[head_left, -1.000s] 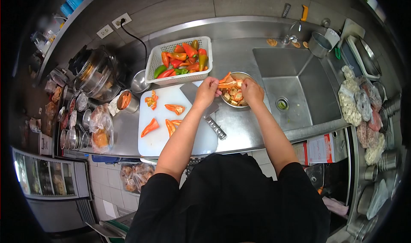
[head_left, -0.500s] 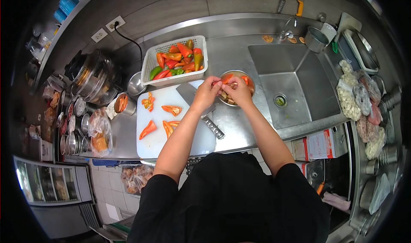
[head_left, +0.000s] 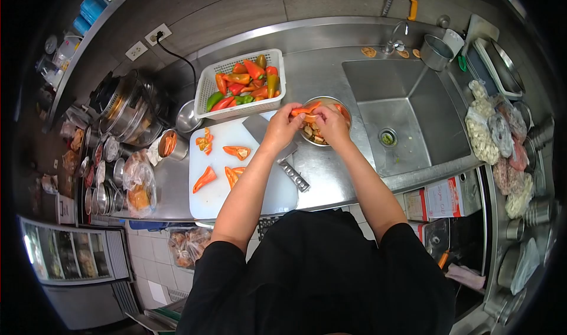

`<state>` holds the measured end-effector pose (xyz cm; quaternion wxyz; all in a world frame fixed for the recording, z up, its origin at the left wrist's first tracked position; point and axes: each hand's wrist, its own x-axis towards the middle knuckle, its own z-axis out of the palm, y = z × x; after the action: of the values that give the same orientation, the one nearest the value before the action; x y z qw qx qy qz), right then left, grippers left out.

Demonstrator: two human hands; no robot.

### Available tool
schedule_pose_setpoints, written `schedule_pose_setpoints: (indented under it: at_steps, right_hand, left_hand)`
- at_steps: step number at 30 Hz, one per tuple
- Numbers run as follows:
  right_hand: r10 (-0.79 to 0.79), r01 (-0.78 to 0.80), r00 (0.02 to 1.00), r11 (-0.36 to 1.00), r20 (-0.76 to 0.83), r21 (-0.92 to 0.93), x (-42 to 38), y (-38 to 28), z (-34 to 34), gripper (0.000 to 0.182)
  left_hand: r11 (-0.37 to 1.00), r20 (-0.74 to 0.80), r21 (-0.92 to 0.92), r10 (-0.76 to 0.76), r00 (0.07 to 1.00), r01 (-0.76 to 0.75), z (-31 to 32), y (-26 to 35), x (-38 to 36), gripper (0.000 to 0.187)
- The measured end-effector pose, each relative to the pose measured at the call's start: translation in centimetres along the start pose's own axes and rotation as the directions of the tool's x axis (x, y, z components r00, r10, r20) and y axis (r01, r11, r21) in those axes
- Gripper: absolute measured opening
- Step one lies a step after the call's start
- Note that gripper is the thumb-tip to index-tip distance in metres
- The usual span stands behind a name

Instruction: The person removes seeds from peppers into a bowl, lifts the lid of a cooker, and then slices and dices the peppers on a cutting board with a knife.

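Stainless steel counter (head_left: 328,184) spreads beneath your hands, meeting a sink basin (head_left: 413,102) at three o'clock from the metal bowl (head_left: 322,145), with the faucet (head_left: 391,43) between one and two. Your orange-red pepper piece (head_left: 306,110) is held over the bowl's ten o'clock side, its long axis running roughly nine to three, the right end tipped slightly toward two; you cannot tell which end is the stem end. Your left hand (head_left: 283,125) pinches its left end between thumb and fingers, and your right hand (head_left: 332,124) has its fingers curled together at the right end, their exact grip partly hidden. Pale and orange-red scraps lie in the bowl. At eight o'clock sits the white cutting board (head_left: 215,205), where a loose pepper piece (head_left: 205,179) lies along one to seven. The cleaver (head_left: 255,128) rests partly on the board, blade toward eleven, handle (head_left: 294,177) toward five. At ten o'clock is the white basket (head_left: 251,108) of whole peppers (head_left: 254,69); at nine, a steel container (head_left: 179,149) holds pepper pieces.
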<state>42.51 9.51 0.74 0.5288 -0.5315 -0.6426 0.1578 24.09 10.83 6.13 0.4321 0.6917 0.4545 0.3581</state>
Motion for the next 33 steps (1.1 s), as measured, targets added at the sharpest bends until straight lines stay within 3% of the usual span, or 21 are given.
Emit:
schedule_pose_setpoints:
  at_steps: [1,5,8,11,13,14,16,17,19,23,26,30,33]
  right_hand:
    - [-0.1,0.099,0.995,0.993,-0.011,-0.061,-0.1,0.0,0.1,0.012]
    - [-0.093,0.092,0.996,0.994,-0.01,-0.06,-0.2,0.7,0.1,0.012]
    - [-0.024,0.015,0.999,0.98,-0.045,-0.197,0.1,1.4,-0.6,0.014]
    - [0.092,-0.094,0.996,0.948,-0.022,-0.303,0.6,0.5,-1.8,0.013]
    - [-0.162,0.13,0.985,0.924,-0.06,-0.36,0.8,-0.3,-2.1,0.012]
    - [-0.159,0.128,0.985,0.924,-0.059,-0.36,0.6,-0.8,-2.0,0.012]
    - [-0.286,0.266,0.956,0.938,-0.064,-0.222,0.5,-3.3,-1.6,0.009]
    - [-0.283,0.262,0.957,0.939,-0.069,-0.225,0.4,-3.8,-1.2,0.009]
    - [-0.058,0.06,0.998,0.998,0.04,-0.036,0.5,-4.2,-0.8,0.009]
    - [0.009,-0.005,0.999,0.997,0.053,-0.081,0.6,-4.4,-0.8,0.014]
    - [-0.037,0.04,0.999,0.982,0.023,-0.185,0.6,-3.7,-0.4,0.018]
    - [-0.019,0.036,0.997,0.976,0.078,-0.215,0.7,-3.6,-0.9,0.017]
    - [-0.045,0.048,0.999,0.949,0.016,-0.311,0.5,-3.3,-1.3,0.005]
  left_hand:
    - [1.0,-0.007,0.012,-0.006,1.0,0.006,-0.1,0.3,0.0,0.029]
    - [1.0,-0.016,0.005,-0.029,0.999,0.03,-0.1,0.5,-0.1,0.031]
    - [0.985,-0.022,-0.153,-0.087,0.996,0.083,-0.2,-0.6,0.1,0.033]
    - [0.979,-0.011,-0.181,-0.098,0.995,0.095,-0.9,-1.3,0.2,0.034]
    - [0.974,0.001,-0.201,-0.106,0.994,0.104,-1.3,-2.0,0.5,0.035]
    - [0.969,0.015,-0.22,-0.112,0.994,0.113,-1.3,-2.3,0.6,0.035]
    - [0.97,0.013,-0.218,-0.11,0.994,0.11,-0.9,-2.4,0.7,0.034]
    - [0.971,0.009,-0.216,-0.105,0.994,0.105,-0.6,-2.4,0.7,0.032]
    - [0.976,0.013,-0.197,-0.094,0.995,0.095,0.2,-2.3,0.7,0.032]
    - [0.997,-0.008,-0.072,-0.027,1.0,0.027,0.9,-1.6,0.4,0.032]
    - [0.995,-0.031,0.09,0.044,0.999,-0.041,1.1,-1.7,0.3,0.033]
    - [0.992,-0.025,0.107,0.067,0.997,-0.064,0.9,-1.0,-0.1,0.033]
    - [0.993,-0.07,0.116,0.039,0.997,-0.031,0.5,-0.4,-0.2,0.031]
